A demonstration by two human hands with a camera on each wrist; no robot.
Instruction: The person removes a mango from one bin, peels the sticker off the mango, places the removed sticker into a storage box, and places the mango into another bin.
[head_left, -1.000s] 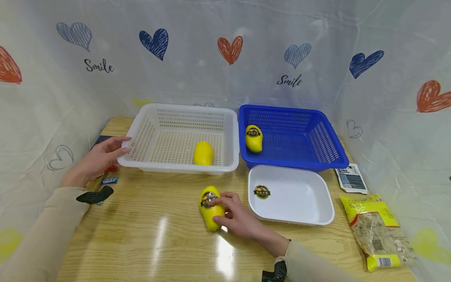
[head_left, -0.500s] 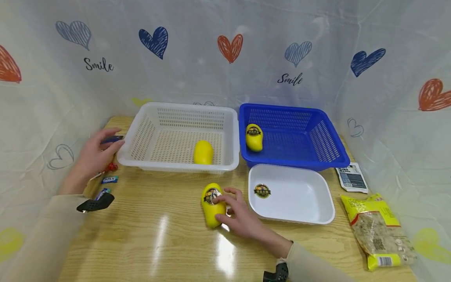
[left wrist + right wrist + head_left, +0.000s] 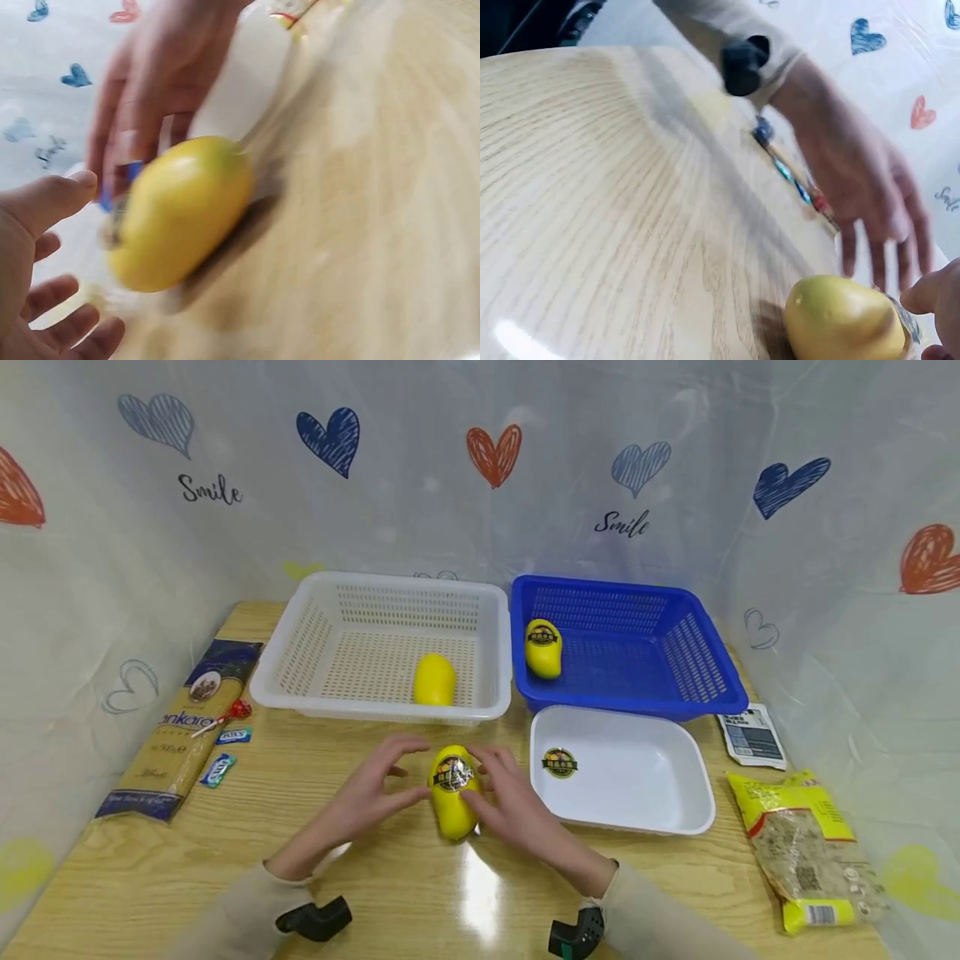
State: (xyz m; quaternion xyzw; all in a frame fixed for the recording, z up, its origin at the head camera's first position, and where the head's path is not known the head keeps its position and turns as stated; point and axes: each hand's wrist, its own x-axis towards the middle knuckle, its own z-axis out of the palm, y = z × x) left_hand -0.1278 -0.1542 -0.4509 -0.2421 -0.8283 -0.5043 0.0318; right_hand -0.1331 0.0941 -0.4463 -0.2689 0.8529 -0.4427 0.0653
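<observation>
A yellow mango [image 3: 454, 814] with a dark round label lies on the wooden table in front of the baskets. My right hand [image 3: 521, 806] holds its right side, thumb at the label's edge and fingertips by the upper end. My left hand [image 3: 371, 793] is at the mango's left, fingers spread and loosely bent, nothing in them. In the left wrist view the mango [image 3: 184, 214] is between both hands. The right wrist view shows its plain end [image 3: 840, 319]. A second mango [image 3: 434, 680] lies in the white basket [image 3: 382, 706], a third [image 3: 543, 649] in the blue basket [image 3: 630, 700].
A white tray [image 3: 637, 777] with a similar label stands right of the mango. Farther right are a yellow-ended bag [image 3: 806, 852] and a small white packet [image 3: 752, 737]. At left lie a pasta-like pack [image 3: 176, 735], a lollipop [image 3: 238, 710] and small wrapped sweets [image 3: 218, 771].
My left hand has left the white basket's left rim and come over to the mango's left side. My right index fingertip has slid from the label to the mango's upper right.
</observation>
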